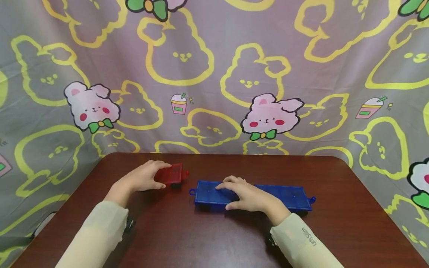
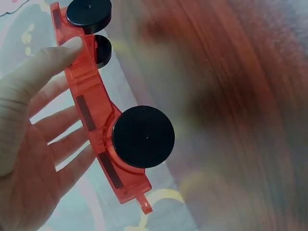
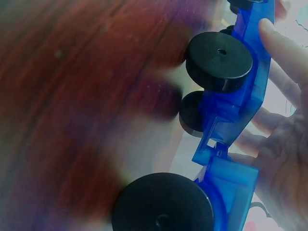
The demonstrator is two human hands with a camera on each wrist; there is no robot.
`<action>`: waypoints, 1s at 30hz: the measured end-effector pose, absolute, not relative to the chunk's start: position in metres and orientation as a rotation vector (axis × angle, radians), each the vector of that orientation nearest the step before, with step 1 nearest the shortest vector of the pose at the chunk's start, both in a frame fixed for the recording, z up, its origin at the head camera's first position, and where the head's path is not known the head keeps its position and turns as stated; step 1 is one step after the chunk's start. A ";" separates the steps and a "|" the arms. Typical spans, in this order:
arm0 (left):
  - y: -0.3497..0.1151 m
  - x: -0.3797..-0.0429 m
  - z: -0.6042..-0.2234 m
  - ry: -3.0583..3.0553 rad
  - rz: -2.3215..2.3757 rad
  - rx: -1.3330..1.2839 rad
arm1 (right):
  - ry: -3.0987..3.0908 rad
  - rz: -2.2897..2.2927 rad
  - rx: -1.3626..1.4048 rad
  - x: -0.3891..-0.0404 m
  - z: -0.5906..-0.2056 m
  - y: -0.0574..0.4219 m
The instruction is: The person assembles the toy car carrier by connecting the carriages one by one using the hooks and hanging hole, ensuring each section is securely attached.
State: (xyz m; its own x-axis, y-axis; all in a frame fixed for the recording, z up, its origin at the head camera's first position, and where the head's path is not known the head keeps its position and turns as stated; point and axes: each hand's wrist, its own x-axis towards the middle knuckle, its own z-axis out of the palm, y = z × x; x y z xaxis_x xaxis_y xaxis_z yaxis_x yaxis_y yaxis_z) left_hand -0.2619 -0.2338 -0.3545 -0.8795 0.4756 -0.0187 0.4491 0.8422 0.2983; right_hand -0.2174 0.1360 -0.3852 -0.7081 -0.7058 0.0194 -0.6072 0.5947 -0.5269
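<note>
My left hand (image 1: pixel 142 178) grips a red see-through toy wagon base (image 1: pixel 175 172) at the left of the table. In the left wrist view its thumb lies on the near side and the fingers reach behind; black wheels (image 2: pixel 143 136) show below the frame. A small red hook (image 1: pixel 187 172) sticks out at its right end. My right hand (image 1: pixel 249 195) holds a blue toy wagon base (image 1: pixel 206 193) between thumb and fingers. That base is hitched to a second blue wagon base (image 1: pixel 288 196), the joint (image 3: pixel 219 151) showing in the right wrist view. A blue loop (image 1: pixel 192 191) at the left end faces the red base across a short gap.
The brown wooden table (image 1: pixel 187 238) has rounded far corners. Behind and at both sides hangs a grey curtain (image 1: pixel 207 89) with cartoon prints, close to the table's edges. A blue hook (image 1: pixel 313 200) projects at the far right end of the blue pair.
</note>
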 end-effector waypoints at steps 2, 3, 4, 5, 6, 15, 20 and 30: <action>-0.233 -0.256 -0.353 2.931 0.430 0.737 | 2.635 -0.766 -1.096 -0.217 -0.385 0.136; -0.233 -0.253 -0.353 2.935 0.422 0.741 | 2.637 -0.770 -1.096 -0.217 -0.386 0.136; -0.233 -0.250 -0.352 2.936 0.418 0.753 | 2.637 -0.773 -1.098 -0.217 -0.386 0.136; -0.232 -0.247 -0.352 2.938 0.413 0.766 | 2.638 -0.778 -1.097 -0.217 -0.386 0.137; -0.232 -0.244 -0.352 2.940 0.407 0.769 | 2.637 -0.782 -1.096 -0.217 -0.386 0.137; -0.228 -0.223 -0.354 2.929 0.383 0.753 | 2.644 -0.801 -1.090 -0.216 -0.387 0.138; -0.225 -0.220 -0.356 2.913 0.375 0.742 | 2.644 -0.798 -1.099 -0.217 -0.387 0.138; -0.221 -0.218 -0.361 2.900 0.387 0.717 | 2.643 -0.802 -1.080 -0.218 -0.388 0.138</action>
State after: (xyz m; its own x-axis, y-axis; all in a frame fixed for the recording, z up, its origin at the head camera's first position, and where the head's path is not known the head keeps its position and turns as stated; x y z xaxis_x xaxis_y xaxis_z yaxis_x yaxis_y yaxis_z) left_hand -0.2185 -0.2215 -0.3612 -0.8788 0.4729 -0.0633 0.4398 0.8544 0.2769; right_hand -0.2177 0.1378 -0.3884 -0.7213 -0.6915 0.0392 -0.5967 0.5917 -0.5421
